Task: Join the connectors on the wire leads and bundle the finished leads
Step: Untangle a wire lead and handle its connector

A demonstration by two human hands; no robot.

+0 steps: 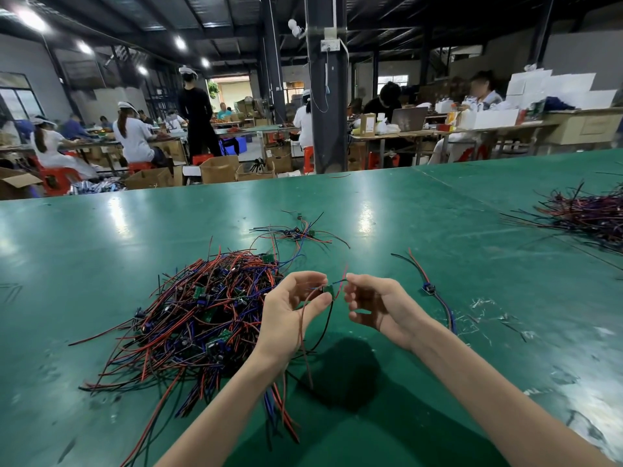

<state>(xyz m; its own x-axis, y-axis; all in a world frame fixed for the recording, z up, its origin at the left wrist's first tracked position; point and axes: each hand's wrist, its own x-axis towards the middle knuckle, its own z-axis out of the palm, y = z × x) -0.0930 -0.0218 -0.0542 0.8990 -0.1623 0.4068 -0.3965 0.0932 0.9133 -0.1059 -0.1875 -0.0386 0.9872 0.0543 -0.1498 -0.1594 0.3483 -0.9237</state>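
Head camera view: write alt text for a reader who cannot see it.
The left hand pinches a small green circuit board with red and black wires hanging from it, while fingertips of the right hand meet its thin blue lead. A tangled pile of red, black and blue wire leads lies to the left on the green table.

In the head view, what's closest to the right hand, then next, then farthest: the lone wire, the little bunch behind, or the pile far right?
1. Lone wire lead, lying just right of the right hand.
2. Little bunch, further back, towards the middle.
3. Far pile, at the right edge.
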